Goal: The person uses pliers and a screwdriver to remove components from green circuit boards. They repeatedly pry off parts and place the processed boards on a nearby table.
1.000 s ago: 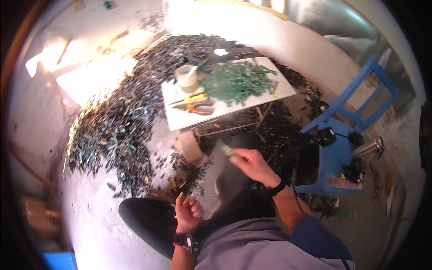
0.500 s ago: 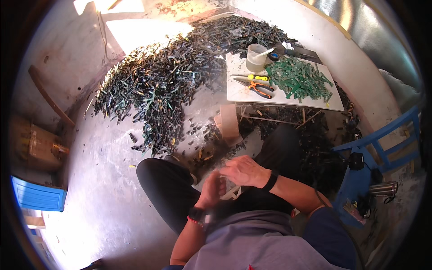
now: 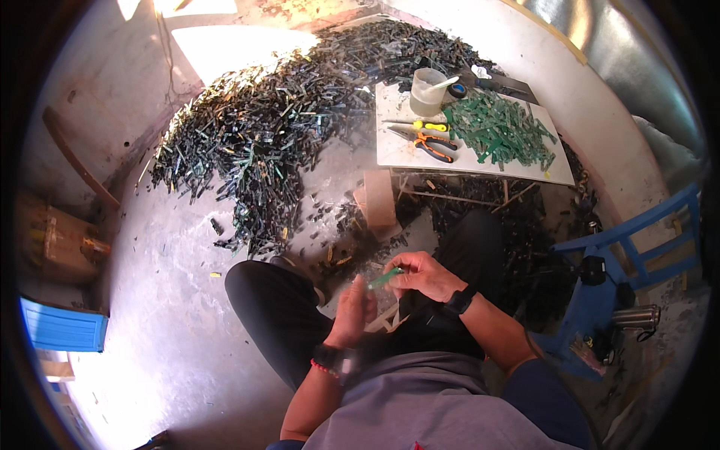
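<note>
Over my lap, my right hand (image 3: 427, 279) pinches a thin, flat green strip (image 3: 386, 278), which slants down toward the left. The strip's lower end comes close to the thumb of my left hand (image 3: 351, 311); whether they touch is hard to tell. My left hand is closed with its fingers curled, and what lies inside them is hidden. Similar green strips (image 3: 501, 131) are heaped on a white board (image 3: 397, 154) ahead to the right. On that board also lie orange-and-black pliers (image 3: 425, 144) and a yellow-handled screwdriver (image 3: 429, 127).
A cloudy plastic cup (image 3: 427, 93) with a white stick stands on the board, beside a blue-and-black tape roll (image 3: 457, 90). A large heap of dark strips (image 3: 262, 142) covers the floor ahead. A blue chair (image 3: 592, 274) with a metal flask (image 3: 636, 317) is at right.
My right hand has moved slightly right and away from my left hand, and the green strip now shows between them. My left hand has stayed nearly in place.
</note>
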`<state>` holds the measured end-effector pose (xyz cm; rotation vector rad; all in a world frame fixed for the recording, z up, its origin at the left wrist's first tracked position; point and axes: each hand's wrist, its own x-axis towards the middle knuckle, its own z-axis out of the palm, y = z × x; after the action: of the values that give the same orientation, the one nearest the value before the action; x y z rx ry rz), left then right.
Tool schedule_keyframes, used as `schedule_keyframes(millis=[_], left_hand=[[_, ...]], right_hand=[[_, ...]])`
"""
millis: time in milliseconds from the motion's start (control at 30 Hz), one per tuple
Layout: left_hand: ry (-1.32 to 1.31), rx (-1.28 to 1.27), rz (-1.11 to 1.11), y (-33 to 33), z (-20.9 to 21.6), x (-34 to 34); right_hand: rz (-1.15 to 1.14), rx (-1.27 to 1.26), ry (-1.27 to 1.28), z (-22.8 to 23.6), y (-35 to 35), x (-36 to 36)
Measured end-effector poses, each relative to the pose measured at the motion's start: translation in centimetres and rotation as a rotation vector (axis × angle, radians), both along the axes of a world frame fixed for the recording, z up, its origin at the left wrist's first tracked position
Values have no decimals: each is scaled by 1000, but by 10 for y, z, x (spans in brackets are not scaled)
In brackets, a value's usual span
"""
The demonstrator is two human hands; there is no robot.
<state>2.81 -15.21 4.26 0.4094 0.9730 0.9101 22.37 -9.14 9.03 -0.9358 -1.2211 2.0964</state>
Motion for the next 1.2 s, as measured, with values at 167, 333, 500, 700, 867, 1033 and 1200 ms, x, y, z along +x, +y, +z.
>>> schedule_keyframes(millis=[167,333,500,700,867,1033,1200], left_hand=[[22,-39,-9,2,3,1],[-91,-70,-69,2,1,1],[-181,-117,-114,4,4,0],[-350,-140,-129,10,19,4],[-432,-150,-121,26,23,1],[-377,-137,-145,79,39,0],[-386,-110,-204,118,44,6]], right_hand=[[-72,31,-41,-1,3,-6],[-109,76,-34,-8,7,-8],[-131,67,-32,-8,10,-8],[-31,109,21,2,28,-9],[63,149,-35,9,58,-10],[-62,168,-17,21,93,-6],[-175,205,-122,25,123,-5]])
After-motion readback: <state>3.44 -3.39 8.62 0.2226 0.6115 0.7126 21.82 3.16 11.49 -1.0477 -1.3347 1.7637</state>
